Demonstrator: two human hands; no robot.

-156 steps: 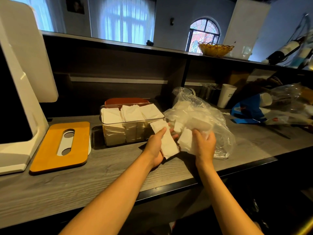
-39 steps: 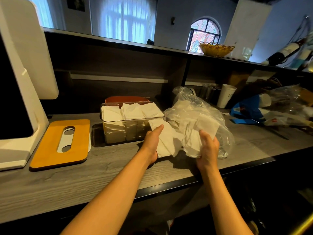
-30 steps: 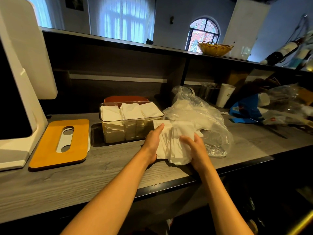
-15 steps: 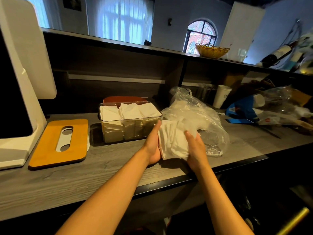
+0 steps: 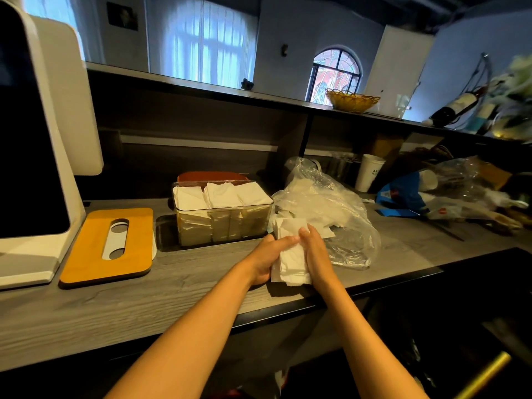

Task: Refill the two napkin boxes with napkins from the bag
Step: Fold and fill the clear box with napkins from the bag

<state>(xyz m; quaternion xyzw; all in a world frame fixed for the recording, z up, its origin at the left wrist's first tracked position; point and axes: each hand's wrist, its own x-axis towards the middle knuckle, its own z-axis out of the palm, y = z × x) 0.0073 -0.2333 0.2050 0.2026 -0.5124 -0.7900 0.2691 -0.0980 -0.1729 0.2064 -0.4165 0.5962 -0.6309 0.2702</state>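
A stack of white napkins point(image 5: 290, 254) stands on edge on the grey counter between both hands. My left hand point(image 5: 266, 259) grips its left side, and my right hand point(image 5: 315, 251) presses flat against its right side. Just behind lies the clear plastic bag point(image 5: 339, 214) with more napkins inside. To the left stands the clear napkin box point(image 5: 223, 221), open and filled with three rows of napkins. An orange-brown box point(image 5: 211, 177) sits behind it, mostly hidden.
A wooden lid with a slot point(image 5: 110, 244) lies left of the clear box, beside a white screen stand point(image 5: 34, 156). A paper cup point(image 5: 370, 172), a blue packet point(image 5: 403, 197) and plastic wrappers crowd the right. The counter's front edge point(image 5: 316, 305) runs just below my hands.
My right hand pulled napkins from the bag and laid them onto those in my left hand. Both hands then closed in around the stack and drew it nearer the counter's front edge.
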